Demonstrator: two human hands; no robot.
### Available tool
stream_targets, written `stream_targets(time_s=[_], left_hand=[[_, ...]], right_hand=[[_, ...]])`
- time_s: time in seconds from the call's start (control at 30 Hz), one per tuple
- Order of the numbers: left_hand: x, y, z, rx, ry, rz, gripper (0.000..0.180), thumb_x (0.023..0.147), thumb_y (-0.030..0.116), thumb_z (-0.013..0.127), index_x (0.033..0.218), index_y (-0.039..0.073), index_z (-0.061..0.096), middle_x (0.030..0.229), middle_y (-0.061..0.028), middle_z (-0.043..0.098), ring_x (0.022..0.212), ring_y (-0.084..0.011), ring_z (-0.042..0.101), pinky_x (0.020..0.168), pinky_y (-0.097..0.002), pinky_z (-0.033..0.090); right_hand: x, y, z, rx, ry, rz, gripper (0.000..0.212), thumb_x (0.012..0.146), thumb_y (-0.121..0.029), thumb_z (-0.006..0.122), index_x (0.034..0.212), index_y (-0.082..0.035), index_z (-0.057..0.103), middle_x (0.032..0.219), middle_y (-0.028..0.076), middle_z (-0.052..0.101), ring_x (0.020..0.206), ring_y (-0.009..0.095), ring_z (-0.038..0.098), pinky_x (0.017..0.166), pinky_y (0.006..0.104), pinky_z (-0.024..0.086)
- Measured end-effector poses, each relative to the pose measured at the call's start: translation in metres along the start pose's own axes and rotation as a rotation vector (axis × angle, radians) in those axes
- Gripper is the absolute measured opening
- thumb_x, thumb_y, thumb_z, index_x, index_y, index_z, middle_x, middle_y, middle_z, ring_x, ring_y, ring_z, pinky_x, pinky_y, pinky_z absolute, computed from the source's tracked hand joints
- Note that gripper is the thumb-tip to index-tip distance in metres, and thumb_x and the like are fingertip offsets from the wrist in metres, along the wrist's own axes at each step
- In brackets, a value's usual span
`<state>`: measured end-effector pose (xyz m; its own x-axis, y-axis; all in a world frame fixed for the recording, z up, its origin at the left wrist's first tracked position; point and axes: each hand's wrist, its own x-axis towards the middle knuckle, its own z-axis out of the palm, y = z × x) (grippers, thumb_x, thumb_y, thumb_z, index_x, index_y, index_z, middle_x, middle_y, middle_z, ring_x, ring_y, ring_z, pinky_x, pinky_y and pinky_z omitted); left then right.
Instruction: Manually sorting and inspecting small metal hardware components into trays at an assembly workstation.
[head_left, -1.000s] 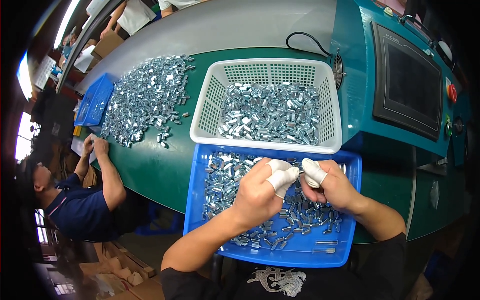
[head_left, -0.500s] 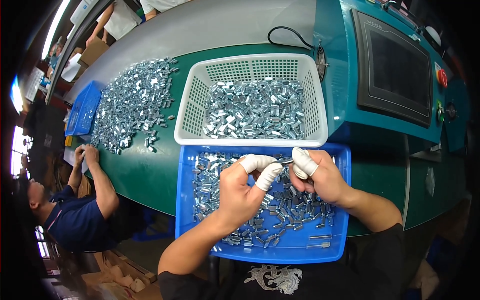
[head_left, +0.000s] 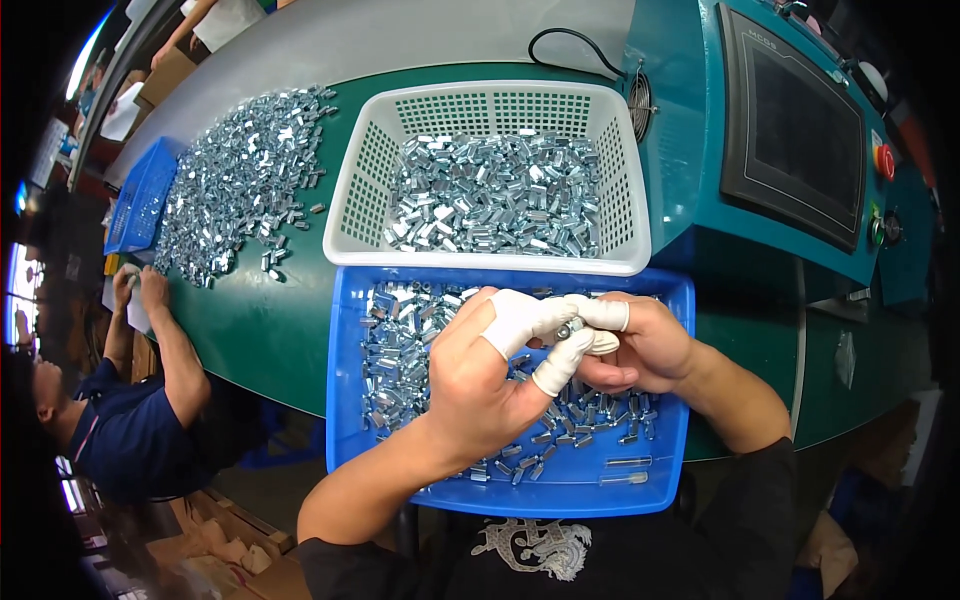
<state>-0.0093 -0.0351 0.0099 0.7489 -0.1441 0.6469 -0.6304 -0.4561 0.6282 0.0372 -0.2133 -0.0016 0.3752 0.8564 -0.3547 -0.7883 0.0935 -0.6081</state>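
Over the blue tray, my left hand and my right hand meet with their fingertips pinched together. White finger covers wrap the thumb and forefinger of both. Between the tips sits a small silver metal fitting, its end turned upward and mostly covered by the fingers. Both hands are closed on it. Loose silver fittings of an elongated, faceted shape lie scattered in the tray beneath. Two slim, clear-looking pieces rest in its lower right corner.
Beyond the tray stands a white perforated basket full of fittings. More fittings are heaped on the green table at left, beside a blue basket. A co-worker sits there. A teal machine with a screen stands at right.
My hands have come closer together and the fitting has turned from lying sideways to showing its end. The surroundings sit slightly lefter and higher in the view.
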Motion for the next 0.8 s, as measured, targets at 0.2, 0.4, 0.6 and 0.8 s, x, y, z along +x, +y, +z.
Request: stream_targets(time_s=[0.2,0.4,0.6,0.8], left_hand=[[0.003,-0.011,-0.003,-0.05,-0.029,-0.139,0.017,0.076,0.0,0.068,0.092,0.001,0.065,0.075,-0.0047,0.061,0.063,-0.0111,0.054,0.058,-0.0228,0.043],[0.009,-0.048,-0.011,0.077,0.122,-0.43,0.027,0.075,0.002,0.067,0.102,0.003,0.063,0.081,-0.0046,0.061,0.059,-0.0098,0.049,0.052,-0.0234,0.041],[0.002,-0.032,-0.012,0.411,-0.187,-0.255,0.011,0.069,0.005,0.069,0.079,0.005,0.065,0.069,-0.0072,0.059,0.062,-0.0223,0.058,0.054,-0.0334,0.046],[-0.021,-0.036,-0.003,0.783,-0.555,-0.378,0.017,0.069,0.015,0.07,0.082,0.005,0.067,0.082,-0.0093,0.058,0.08,-0.027,0.059,0.067,-0.0377,0.049]], right_hand=[[0.004,0.005,-0.001,0.033,0.273,-0.232,0.045,0.097,-0.036,0.033,0.075,-0.001,0.05,0.046,-0.001,0.034,0.037,0.006,0.027,0.036,0.0214,0.023],[0.004,0.006,-0.007,-0.107,0.345,-0.366,0.049,0.098,-0.036,0.033,0.06,-0.006,0.042,0.049,0.001,0.037,0.036,0.006,0.026,0.035,0.022,0.022],[0.002,0.004,-0.004,-0.135,0.369,-0.392,0.046,0.098,-0.035,0.035,0.064,-0.006,0.044,0.05,0.002,0.04,0.037,0.005,0.027,0.036,0.0214,0.023],[0.001,0.005,-0.002,-0.201,0.361,-0.384,0.042,0.098,-0.034,0.035,0.071,-0.005,0.046,0.051,0.002,0.043,0.039,0.005,0.029,0.037,0.021,0.024]])
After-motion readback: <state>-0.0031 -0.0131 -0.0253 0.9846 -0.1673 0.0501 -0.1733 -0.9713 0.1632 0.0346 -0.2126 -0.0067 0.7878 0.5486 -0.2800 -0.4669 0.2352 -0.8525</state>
